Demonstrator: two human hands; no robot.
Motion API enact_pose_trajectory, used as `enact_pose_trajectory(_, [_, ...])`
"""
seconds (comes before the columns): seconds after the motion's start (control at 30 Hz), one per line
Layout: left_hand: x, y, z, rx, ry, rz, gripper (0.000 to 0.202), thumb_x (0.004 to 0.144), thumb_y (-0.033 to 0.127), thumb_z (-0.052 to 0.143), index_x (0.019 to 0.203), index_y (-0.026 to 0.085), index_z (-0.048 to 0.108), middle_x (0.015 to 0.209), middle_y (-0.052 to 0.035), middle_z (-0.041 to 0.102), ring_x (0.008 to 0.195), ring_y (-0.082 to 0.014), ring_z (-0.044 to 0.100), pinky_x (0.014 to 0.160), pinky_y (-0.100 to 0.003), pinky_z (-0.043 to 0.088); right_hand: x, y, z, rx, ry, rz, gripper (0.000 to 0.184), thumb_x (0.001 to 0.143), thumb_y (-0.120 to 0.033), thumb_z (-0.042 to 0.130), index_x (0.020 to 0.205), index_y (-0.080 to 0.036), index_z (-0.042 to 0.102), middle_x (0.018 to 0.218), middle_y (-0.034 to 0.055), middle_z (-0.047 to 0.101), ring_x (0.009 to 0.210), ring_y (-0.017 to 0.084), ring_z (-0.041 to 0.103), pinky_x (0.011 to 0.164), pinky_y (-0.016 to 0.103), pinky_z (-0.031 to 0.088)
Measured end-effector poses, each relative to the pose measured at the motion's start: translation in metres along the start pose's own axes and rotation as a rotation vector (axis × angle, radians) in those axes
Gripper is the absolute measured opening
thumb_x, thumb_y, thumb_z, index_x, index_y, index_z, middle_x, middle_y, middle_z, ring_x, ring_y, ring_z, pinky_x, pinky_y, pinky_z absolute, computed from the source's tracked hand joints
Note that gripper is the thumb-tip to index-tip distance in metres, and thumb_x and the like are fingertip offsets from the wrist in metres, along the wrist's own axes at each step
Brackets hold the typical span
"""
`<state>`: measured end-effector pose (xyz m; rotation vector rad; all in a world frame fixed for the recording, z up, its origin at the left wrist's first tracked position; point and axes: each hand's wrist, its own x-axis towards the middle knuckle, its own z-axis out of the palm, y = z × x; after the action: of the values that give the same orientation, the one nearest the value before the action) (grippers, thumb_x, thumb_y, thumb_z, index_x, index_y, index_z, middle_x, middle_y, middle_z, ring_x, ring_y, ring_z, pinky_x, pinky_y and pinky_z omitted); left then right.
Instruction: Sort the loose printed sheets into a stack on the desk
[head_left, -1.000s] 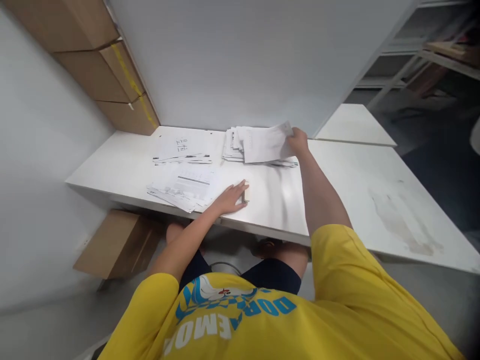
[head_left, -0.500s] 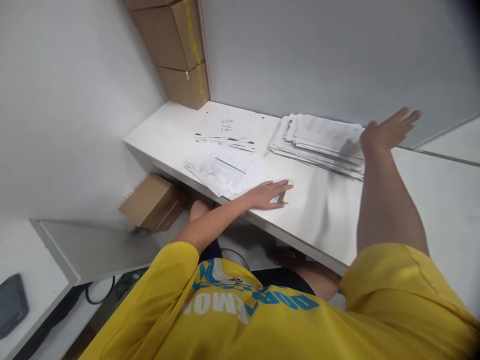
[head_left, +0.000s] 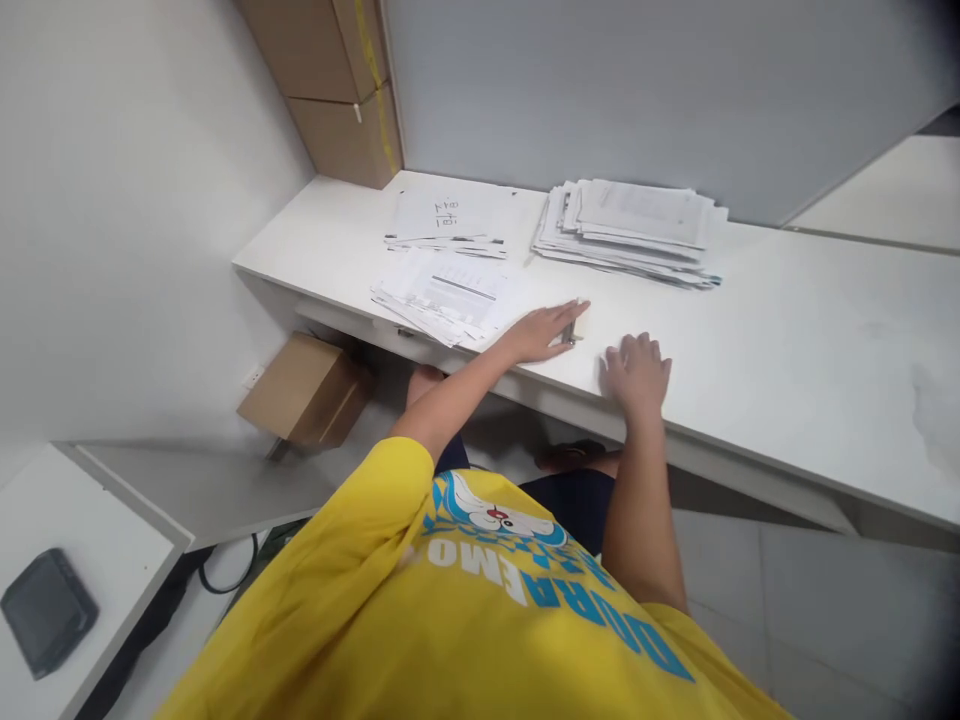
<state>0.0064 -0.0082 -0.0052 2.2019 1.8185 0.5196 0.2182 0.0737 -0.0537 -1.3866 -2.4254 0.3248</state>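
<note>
Lying between spread fingers (head_left: pixel 568 311) of the left hand (head_left: pixel 534 335), a small grey object (head_left: pixel 569 332)

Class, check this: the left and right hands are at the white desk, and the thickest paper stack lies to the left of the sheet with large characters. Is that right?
Not quite: the thickest stack lies to the right of the sheet with large characters, as the head view shows. The left hand and right hand are indeed at the white desk.
</note>
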Motion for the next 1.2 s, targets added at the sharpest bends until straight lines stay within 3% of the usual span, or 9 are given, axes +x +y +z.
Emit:
enact_pose_trajectory(0.07, [-0.008,0.006,-0.003,0.063,0.102,-0.097,0.067,0.096,0.034,0.038,0.159,0.018,0.019,0.166,-0.0068,0.022,0.155,-0.0246,0.013,0.127,-0.046,0.013,-0.011,-0.009,-0.001,0.011,-0.024,0.064,0.066,0.096,-0.049,0.029,0.149,-0.011,0.041,0.157,0.0237,0.033,0.146,0.037,0.028,0.115,0.065,0.021])
enact_pose_trajectory(0.17, [-0.019,0.004,-0.013,0.181,0.227,-0.407,0.070,0.095,0.034,0.043,0.158,0.013,0.023,0.167,-0.0119,0.015,0.155,-0.0341,-0.002,0.125,-0.058,0.003,-0.017,-0.017,-0.002,0.034,-0.032,0.103,0.066,0.097,-0.049,0.029,0.150,-0.012,0.039,0.160,0.0207,0.030,0.149,0.035,0.023,0.118,0.062,0.018])
enact_pose_trajectory(0.33, [-0.024,-0.024,-0.027,0.226,0.174,-0.840,0.085,0.091,0.049,0.053,0.158,0.007,0.021,0.164,-0.0243,0.018,0.150,-0.0507,0.008,0.118,-0.071,0.007,-0.017,-0.017,-0.001,0.033,-0.015,0.104,0.065,0.097,-0.049,0.029,0.150,-0.013,0.040,0.159,0.0190,0.031,0.149,0.035,0.024,0.118,0.061,0.019])
enact_pose_trajectory(0.47, [-0.030,-0.037,-0.020,0.232,0.192,-0.704,0.069,0.098,0.040,0.042,0.158,0.011,0.024,0.161,-0.0190,0.031,0.150,-0.0463,0.018,0.119,-0.067,0.015,-0.018,-0.017,-0.001,0.015,0.004,0.095,0.063,0.097,-0.049,0.030,0.148,-0.015,0.042,0.159,0.0186,0.033,0.148,0.034,0.026,0.117,0.061,0.021])
enact_pose_trajectory(0.6, [-0.039,-0.038,-0.013,0.178,0.178,-0.451,0.055,0.099,0.025,0.035,0.153,0.014,0.036,0.149,-0.0129,0.052,0.143,-0.0304,0.040,0.121,-0.050,0.026,-0.020,-0.020,-0.005,0.017,-0.007,0.103,0.063,0.096,-0.048,0.031,0.146,-0.013,0.044,0.159,0.0193,0.032,0.148,0.034,0.026,0.117,0.060,0.021])
enact_pose_trajectory(0.7, [-0.044,-0.038,-0.013,0.141,0.162,-0.387,0.049,0.098,0.020,0.033,0.145,0.016,0.047,0.144,-0.0104,0.057,0.135,-0.0231,0.050,0.120,-0.042,0.032,-0.021,-0.024,-0.008,0.032,-0.016,0.112,0.063,0.096,-0.048,0.031,0.147,-0.013,0.044,0.159,0.0189,0.032,0.149,0.034,0.025,0.118,0.060,0.020])
enact_pose_trajectory(0.83, [-0.047,-0.036,-0.014,0.134,0.204,-0.400,0.048,0.098,0.018,0.032,0.145,0.018,0.047,0.144,-0.0085,0.057,0.133,-0.0210,0.052,0.122,-0.043,0.028,-0.021,-0.027,-0.009,0.040,-0.026,0.126,0.066,0.096,-0.050,0.029,0.149,-0.013,0.041,0.160,0.0181,0.031,0.149,0.034,0.024,0.119,0.060,0.019])
enact_pose_trajectory(1.0, [-0.045,-0.035,-0.015,0.216,0.317,-0.611,0.052,0.097,0.039,0.047,0.145,0.017,0.048,0.151,-0.0111,0.049,0.147,-0.0388,0.031,0.121,-0.065,0.018,-0.019,-0.027,-0.007,0.036,-0.029,0.129,0.066,0.096,-0.049,0.029,0.149,-0.012,0.041,0.160,0.0190,0.031,0.149,0.034,0.024,0.119,0.059,0.018])
enact_pose_trajectory(1.2, [-0.042,-0.039,-0.014,0.281,0.268,-0.588,0.051,0.100,0.033,0.040,0.149,0.018,0.043,0.153,-0.0086,0.047,0.144,-0.0330,0.039,0.120,-0.050,0.029,-0.018,-0.028,-0.004,-0.002,-0.005,0.116,0.064,0.097,-0.047,0.029,0.149,-0.013,0.041,0.159,0.0184,0.033,0.148,0.034,0.027,0.117,0.060,0.022])
